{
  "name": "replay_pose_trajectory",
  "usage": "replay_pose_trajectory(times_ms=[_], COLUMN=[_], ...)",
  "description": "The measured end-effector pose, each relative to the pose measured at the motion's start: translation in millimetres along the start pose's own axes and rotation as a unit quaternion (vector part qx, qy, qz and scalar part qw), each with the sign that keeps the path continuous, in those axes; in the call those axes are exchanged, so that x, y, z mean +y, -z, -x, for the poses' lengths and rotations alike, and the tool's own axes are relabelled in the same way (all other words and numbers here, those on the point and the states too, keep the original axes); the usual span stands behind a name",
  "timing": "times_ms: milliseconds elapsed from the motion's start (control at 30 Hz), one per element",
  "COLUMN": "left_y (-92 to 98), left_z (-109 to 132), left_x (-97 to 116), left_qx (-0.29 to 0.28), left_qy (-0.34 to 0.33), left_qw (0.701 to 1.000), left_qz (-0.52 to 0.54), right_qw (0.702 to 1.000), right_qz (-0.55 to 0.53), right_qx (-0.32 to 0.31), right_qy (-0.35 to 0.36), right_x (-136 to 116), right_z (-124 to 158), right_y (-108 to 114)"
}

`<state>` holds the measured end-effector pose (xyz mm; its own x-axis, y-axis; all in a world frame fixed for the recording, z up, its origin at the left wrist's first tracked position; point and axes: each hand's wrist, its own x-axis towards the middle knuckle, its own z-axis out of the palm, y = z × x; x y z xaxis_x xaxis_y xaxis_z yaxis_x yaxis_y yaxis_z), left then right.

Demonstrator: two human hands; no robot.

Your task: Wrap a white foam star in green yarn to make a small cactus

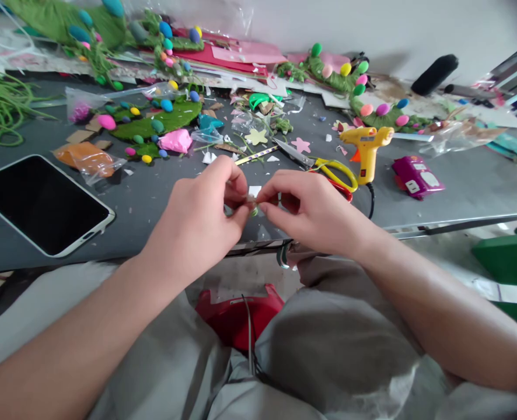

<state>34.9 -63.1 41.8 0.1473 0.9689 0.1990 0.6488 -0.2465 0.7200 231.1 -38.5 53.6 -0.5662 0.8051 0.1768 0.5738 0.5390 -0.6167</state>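
Here, the left hand and right hand are pinching a tiny greenish piece in tight fingertip grips above the near edge of the surface, close to the scissors, where any slackening could be letting it fall into the lap.

Single view, head-worn camera. Looked forward and down, over seated person's lap, onto grey table. Left hand and right hand sat close, centre frame. Table's far side and white wall filled top. Wide lens bent frame edges.
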Motion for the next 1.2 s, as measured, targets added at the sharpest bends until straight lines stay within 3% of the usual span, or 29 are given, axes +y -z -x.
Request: replay_pose_trajectory(times_ms=[133, 333, 500, 633, 767, 933, 1067, 1200], left_y=[1.1, 4.3, 5.9, 7.1, 8.5, 2.9, -2.0, -1.8], left_z=[-1, -2, -3, -5, -4, 0, 0, -3], left_x=[-2, 4, 6, 2, 2, 1, -2, -2], left_qx=[0.024, 0.059, 0.061, 0.044, -0.019, -0.053, -0.063, -0.055], left_qy=[0.049, 0.081, 0.113, 0.101, 0.1, 0.036, -0.015, -0.02], left_qw=[0.994, 0.973, 0.936, 0.923, 0.949, 0.988, 0.997, 0.998], left_qz=[0.093, 0.21, 0.327, 0.37, 0.3, 0.142, 0.039, -0.005], right_qw=[0.994, 0.986, 0.986, 0.99, 0.992, 0.991, 0.992, 0.995], right_qz=[0.017, 0.045, 0.035, -0.027, -0.077, 0.013, 0.104, 0.087], right_qx=[0.008, 0.034, 0.055, 0.059, 0.013, -0.032, -0.044, -0.049], right_qy=[0.103, 0.158, 0.151, 0.123, 0.1, 0.127, 0.051, -0.011], right_x=[6, 9, 8, 12, 20, 21, 8, -3], right_z=[4, 13, 15, 12, 6, -3, -10, -13], right_y=[5, 10, 12, 13, 16, 20, 20, 19])
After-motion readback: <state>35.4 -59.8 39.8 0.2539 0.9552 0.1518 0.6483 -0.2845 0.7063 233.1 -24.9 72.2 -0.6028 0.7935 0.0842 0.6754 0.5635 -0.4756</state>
